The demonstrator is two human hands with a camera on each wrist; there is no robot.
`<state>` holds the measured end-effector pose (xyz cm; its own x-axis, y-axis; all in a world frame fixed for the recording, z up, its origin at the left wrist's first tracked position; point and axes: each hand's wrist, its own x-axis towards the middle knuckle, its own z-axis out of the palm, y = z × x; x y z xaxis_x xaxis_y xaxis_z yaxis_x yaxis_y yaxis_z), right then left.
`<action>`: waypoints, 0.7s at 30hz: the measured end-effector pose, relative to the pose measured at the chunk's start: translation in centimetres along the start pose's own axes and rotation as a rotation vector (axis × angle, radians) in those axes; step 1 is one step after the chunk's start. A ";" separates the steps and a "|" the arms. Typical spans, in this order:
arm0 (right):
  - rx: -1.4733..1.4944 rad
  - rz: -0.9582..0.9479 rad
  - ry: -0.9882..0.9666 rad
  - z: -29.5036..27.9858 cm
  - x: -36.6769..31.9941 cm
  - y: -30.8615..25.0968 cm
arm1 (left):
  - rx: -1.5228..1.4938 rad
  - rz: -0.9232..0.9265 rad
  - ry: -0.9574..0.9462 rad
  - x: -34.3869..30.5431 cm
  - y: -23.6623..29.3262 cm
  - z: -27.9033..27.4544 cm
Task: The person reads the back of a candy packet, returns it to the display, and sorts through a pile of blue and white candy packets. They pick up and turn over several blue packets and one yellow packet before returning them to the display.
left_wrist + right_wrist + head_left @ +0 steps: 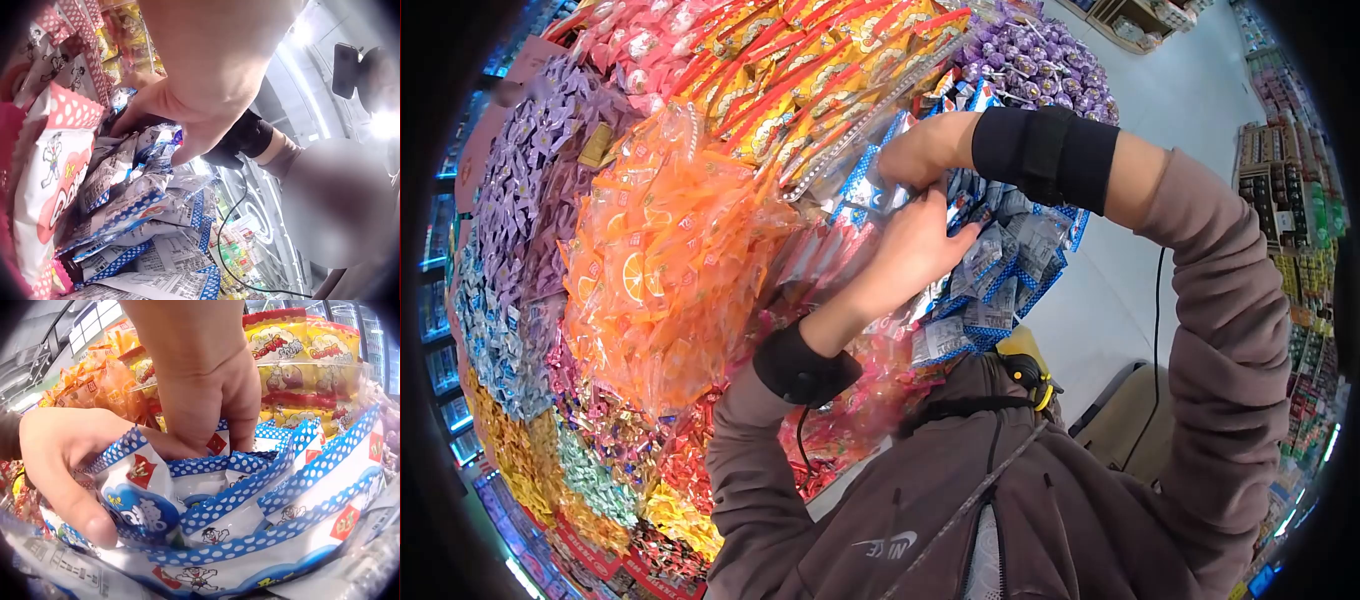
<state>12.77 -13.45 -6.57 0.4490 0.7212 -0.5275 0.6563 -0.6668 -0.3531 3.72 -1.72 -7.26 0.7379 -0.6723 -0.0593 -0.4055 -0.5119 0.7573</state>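
Observation:
In the head view, my left hand [915, 250] lies over blue-dotted snack packets [990, 262], its thumb spread from its fingers. Just above it, my right hand [922, 150] reaches down into the same pile. Close up in the right wrist view, the right hand's fingers [240, 419] go down behind blue-edged packets [237, 506], their tips hidden. From the left of that view comes my left hand [69, 456], its thumb beside an upright packet [140, 500]. The left wrist view has the left hand [200, 81] above packets [131, 206], thumb and fingers apart.
Orange bagged sweets [640, 270] heap up left of the hands. Yellow and red packets [800, 60] lie beyond, with purple lollipops [1040, 60] at the upper right. Pink-dotted packets [56, 169] stand beside the blue ones. A black cable [1157, 350] hangs at the right.

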 end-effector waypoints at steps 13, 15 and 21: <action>-0.162 0.198 -0.167 0.1 1.4 -0.4 | -0.021 -0.100 -0.124 -0.3 0.4 -1.4; -0.103 0.148 -0.200 -1.2 1.4 0.2 | -0.002 -0.111 -0.123 -0.3 0.0 -1.4; -0.100 0.121 -0.079 -1.4 1.2 0.5 | -0.070 -0.126 -0.137 0.0 0.0 -1.6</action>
<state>14.48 -12.64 -6.27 0.4822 0.6171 -0.6218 0.6590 -0.7232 -0.2067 4.58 -0.89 -6.23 0.6981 -0.6743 -0.2408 -0.2723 -0.5611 0.7817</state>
